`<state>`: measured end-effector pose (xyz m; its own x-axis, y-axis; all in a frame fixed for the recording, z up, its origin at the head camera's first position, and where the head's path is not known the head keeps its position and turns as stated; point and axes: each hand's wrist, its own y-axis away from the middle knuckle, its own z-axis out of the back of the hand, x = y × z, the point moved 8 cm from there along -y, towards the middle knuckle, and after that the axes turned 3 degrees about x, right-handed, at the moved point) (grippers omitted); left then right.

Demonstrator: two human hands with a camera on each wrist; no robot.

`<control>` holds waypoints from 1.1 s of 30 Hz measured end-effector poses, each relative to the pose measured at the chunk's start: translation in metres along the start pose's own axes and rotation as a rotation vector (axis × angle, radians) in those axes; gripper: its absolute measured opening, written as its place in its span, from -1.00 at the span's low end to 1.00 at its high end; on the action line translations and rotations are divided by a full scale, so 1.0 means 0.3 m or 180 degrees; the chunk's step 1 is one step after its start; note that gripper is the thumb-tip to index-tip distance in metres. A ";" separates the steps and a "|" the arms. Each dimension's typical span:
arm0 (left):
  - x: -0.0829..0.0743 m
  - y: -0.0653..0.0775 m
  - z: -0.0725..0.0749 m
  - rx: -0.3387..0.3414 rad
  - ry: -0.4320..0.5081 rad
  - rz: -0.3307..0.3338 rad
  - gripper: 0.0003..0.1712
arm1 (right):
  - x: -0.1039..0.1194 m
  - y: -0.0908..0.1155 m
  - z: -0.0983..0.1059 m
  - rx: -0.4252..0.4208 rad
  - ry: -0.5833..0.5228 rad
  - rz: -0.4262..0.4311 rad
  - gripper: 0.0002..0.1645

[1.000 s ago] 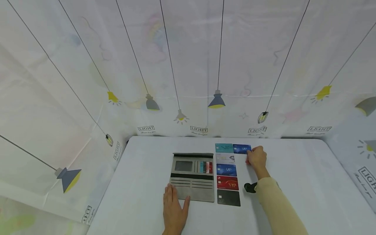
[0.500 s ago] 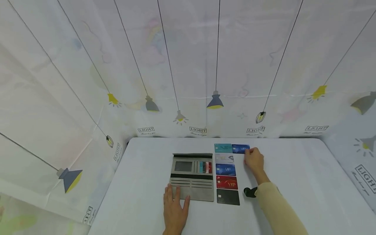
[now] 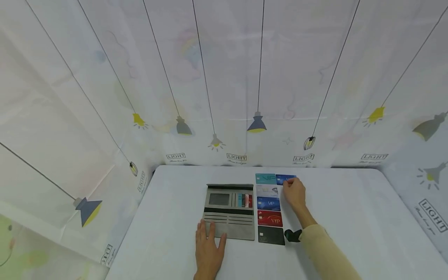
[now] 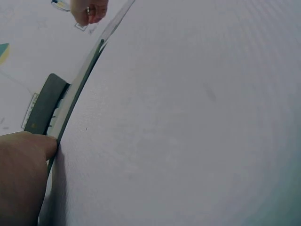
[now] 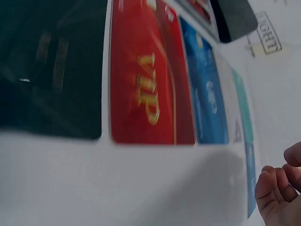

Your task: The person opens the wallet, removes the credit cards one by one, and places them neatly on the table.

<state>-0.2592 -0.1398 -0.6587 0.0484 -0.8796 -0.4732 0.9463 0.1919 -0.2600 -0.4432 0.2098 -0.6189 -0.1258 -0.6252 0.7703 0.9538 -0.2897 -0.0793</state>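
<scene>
My left hand (image 3: pixel 209 251) lies flat with fingers spread, its fingertips on the lower left corner of an unfolded grey wallet (image 3: pixel 241 232). In the left wrist view the thumb (image 4: pixel 47 146) touches the wallet's edge. My right hand (image 3: pixel 294 194) is over the right end of a blue VIP card (image 3: pixel 281 177) in the top row. The right wrist view shows its fingers (image 5: pixel 266 184) loosely bent beside that card (image 5: pixel 250 188), with a gap to the thumb. A teal VIP card (image 3: pixel 265 179) adjoins the blue one on its left.
Below the teal card runs a column: a silver card (image 3: pixel 264 190), another blue VIP card (image 3: pixel 267 203), a red VIP card (image 3: pixel 269 219) and a black card (image 3: pixel 271 235). Small cards (image 3: pixel 245 200) show in the wallet's slots. A lamp-patterned cloth (image 3: pixel 231 77) hangs behind the white table (image 3: pixel 164 217).
My right hand has moved left and a little nearer, from the blue card's right edge to over the card. The left hand has stayed on the wallet. The head view has shifted slightly.
</scene>
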 end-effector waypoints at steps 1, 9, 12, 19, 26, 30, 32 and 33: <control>0.001 -0.001 0.000 -0.0013 -0.0001 -0.0013 -0.25 | 0.013 0.005 -0.008 0.0007 0.0011 0.0014 -0.69; 0.004 -0.003 -0.003 -0.0049 0.0018 0.0014 -0.14 | 0.115 0.073 -0.096 0.0396 -0.0072 0.0143 -0.66; 0.005 -0.001 -0.006 -0.0021 0.0019 0.0022 -0.14 | 0.138 0.099 -0.133 0.0546 -0.0158 0.0166 -0.65; 0.004 0.005 0.004 -0.0019 0.0012 0.0034 -0.13 | 0.185 0.147 -0.223 0.0847 -0.0415 0.0207 -0.65; 0.004 0.006 0.007 -0.0016 0.0013 0.0090 -0.12 | 0.258 0.185 -0.295 0.1175 -0.0734 0.0292 -0.76; 0.007 0.007 -0.001 0.0062 0.0025 0.0126 -0.11 | 0.281 0.191 -0.326 0.1266 -0.0763 0.0295 -0.80; 0.008 0.007 -0.004 0.0088 0.0018 0.0128 -0.11 | 0.286 0.194 -0.343 0.1331 -0.0801 0.0290 -0.80; 0.008 0.007 -0.003 0.0088 0.0027 0.0124 -0.11 | 0.287 0.196 -0.351 0.1367 -0.0830 0.0285 -0.80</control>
<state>-0.2574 -0.1412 -0.6612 0.0826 -0.8679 -0.4898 0.9522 0.2137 -0.2182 -0.4268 0.0626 -0.6238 -0.0184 -0.4164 0.9090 0.9907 0.1150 0.0728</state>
